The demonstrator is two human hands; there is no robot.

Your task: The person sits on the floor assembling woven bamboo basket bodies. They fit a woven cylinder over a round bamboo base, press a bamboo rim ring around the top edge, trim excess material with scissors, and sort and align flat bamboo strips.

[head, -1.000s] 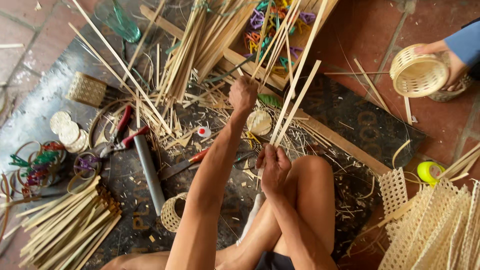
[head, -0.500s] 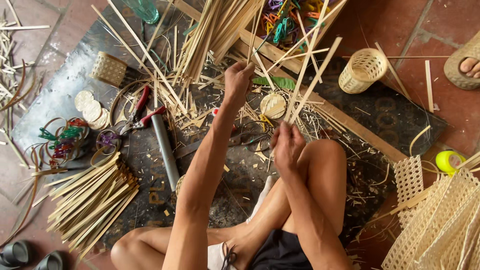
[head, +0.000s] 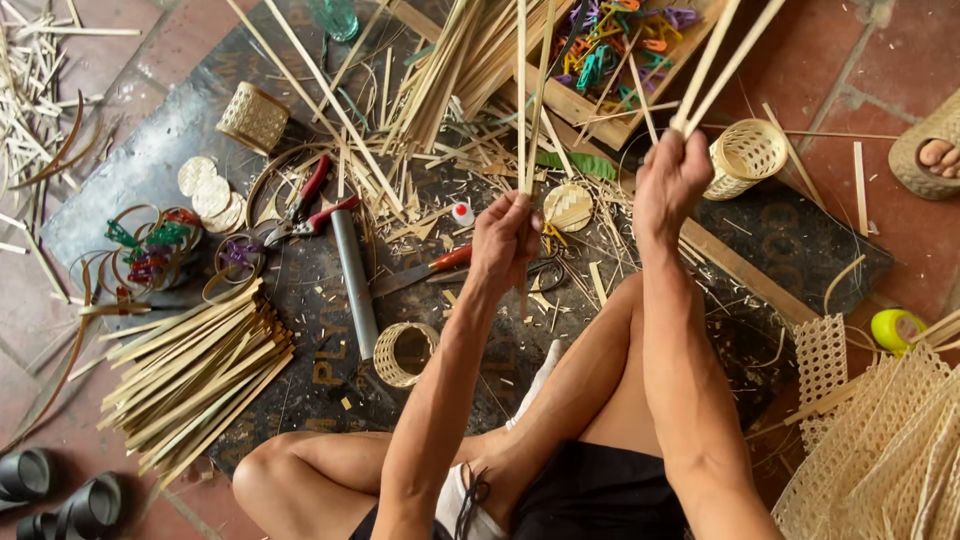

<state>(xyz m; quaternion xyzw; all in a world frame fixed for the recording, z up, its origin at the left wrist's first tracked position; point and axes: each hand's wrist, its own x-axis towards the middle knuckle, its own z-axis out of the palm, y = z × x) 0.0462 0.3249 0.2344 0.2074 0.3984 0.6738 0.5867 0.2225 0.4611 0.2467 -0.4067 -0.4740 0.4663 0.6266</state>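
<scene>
**Bamboo strips held upright in both fists**

Bamboo strips point(head: 527, 100) rise out of the left hand point(head: 505, 243), which is closed into a fist around their lower ends; the thin pale slats stand nearly vertical and run up past the top edge of the picture. The right hand point(head: 672, 180) is likewise clenched, gripping a second pair of strips point(head: 725, 60) that lean up and to the right. Both arms are raised in front of the seated person, well above the dark mat point(head: 150, 170), so the long slats hang free of the clutter and can be sorted without snagging; that reading is a judgement from the grip.

Everything else lies within arm's reach on the mat. A loose bundle of cut strips point(head: 195, 370) sits to the left of the bent knee, laid roughly parallel. A small woven ring point(head: 403, 353) rests just beside a grey tube point(head: 355, 280). Red-handled pliers point(head: 300, 205) lie near a stack of round discs point(head: 208, 190), and a knife with a red handle point(head: 425, 272) points toward the left fist. A small round woven basket point(head: 745, 155) stands on the mat's far edge, just beside the right hand. Sheets of open cane weave point(head: 880, 450) pile at the lower right. A sandalled foot point(head: 935, 155) of another person shows at the right edge.
</scene>
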